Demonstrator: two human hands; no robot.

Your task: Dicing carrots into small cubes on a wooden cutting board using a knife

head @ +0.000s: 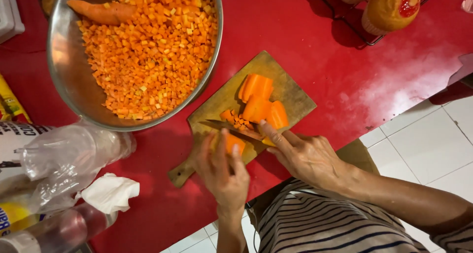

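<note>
Left hand (224, 171) is pinning a carrot piece (232, 143) on the wooden board (290, 92) at frame centre, grip closed on it to steady it, while right hand (305, 154) is gripping the knife (231, 128), forefinger along the blade, slicing beside cut chunks (261, 100).

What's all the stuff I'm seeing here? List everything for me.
Cutting board: one, brown wood, on the red counter.
Carrot chunks: several, orange, on the board.
Knife: one, dark blade, across the board.
Metal bowl: one, silver, upper left.
Diced carrot: heap, orange, in the bowl.
Whole carrot: one, orange, in the bowl.
Muffins: at least two, golden with red centres, on a wire rack top right.
Plastic bags: clear, left edge.
Tissue: one, white, lower left.
Left hand: holds a carrot piece.
Right hand: holds the knife.
</note>
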